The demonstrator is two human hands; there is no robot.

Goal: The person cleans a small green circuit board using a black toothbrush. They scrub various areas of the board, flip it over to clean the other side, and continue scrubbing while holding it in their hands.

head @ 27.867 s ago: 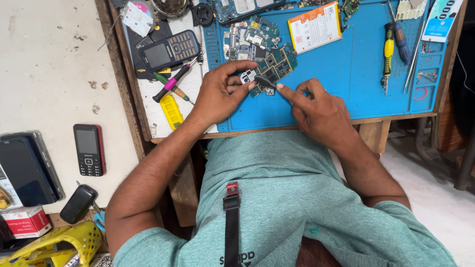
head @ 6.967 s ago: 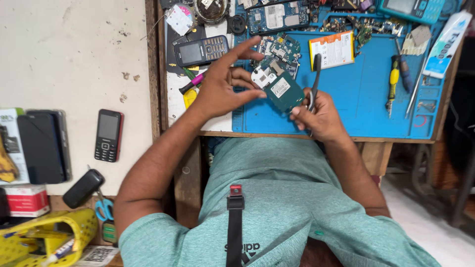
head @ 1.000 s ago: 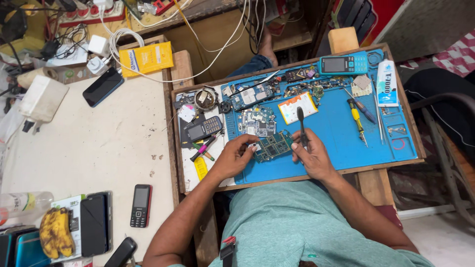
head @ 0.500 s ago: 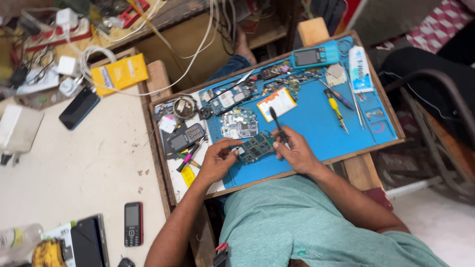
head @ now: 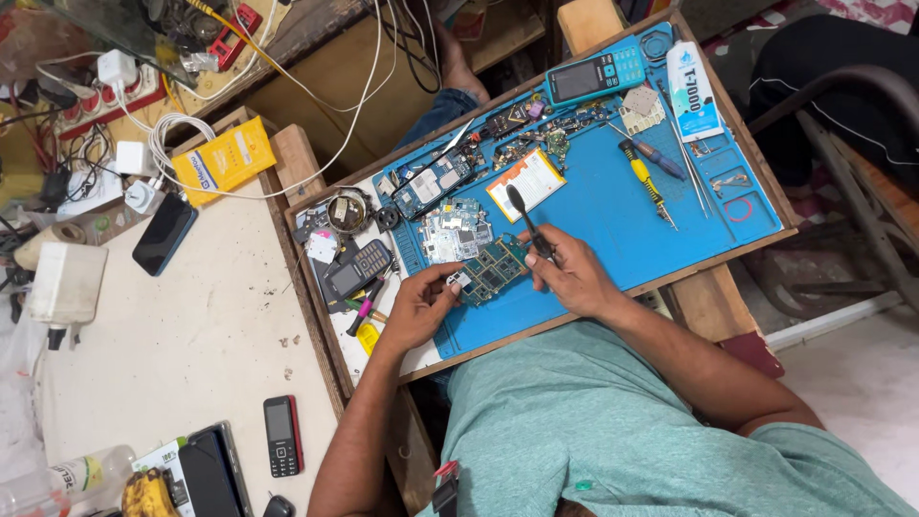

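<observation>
- At the near edge of the blue mat (head: pixel 613 206), the left hand (head: pixel 421 306) is pinching the left end of a green circuit board (head: pixel 493 270), fingers closed on it, thumb on top; the board is lying flat on the mat, touching it.
- Just right of the board, the right hand (head: pixel 574 278) is gripping a black brush (head: pixel 529 222), fingers wrapped round the handle, which is slanting up and away; the working end by the board is hidden behind the fingers.
- Judgement: the tool is working the board's right edge. Doing it well is calling for light strokes, the left hand keeping the board pressed flat so it is not skating.
- Risk, as judged: small parts are lying close, so sweeping away from them is wiser.
- Farther up the mat, a second circuit board (head: pixel 452 230) and an orange-edged battery (head: pixel 526 182) are sitting just beyond the work.
- Farther right, a yellow screwdriver (head: pixel 647 182) is lying well clear.
- At the far corner of the bench, a teal keypad phone (head: pixel 595 74) is resting.
</observation>
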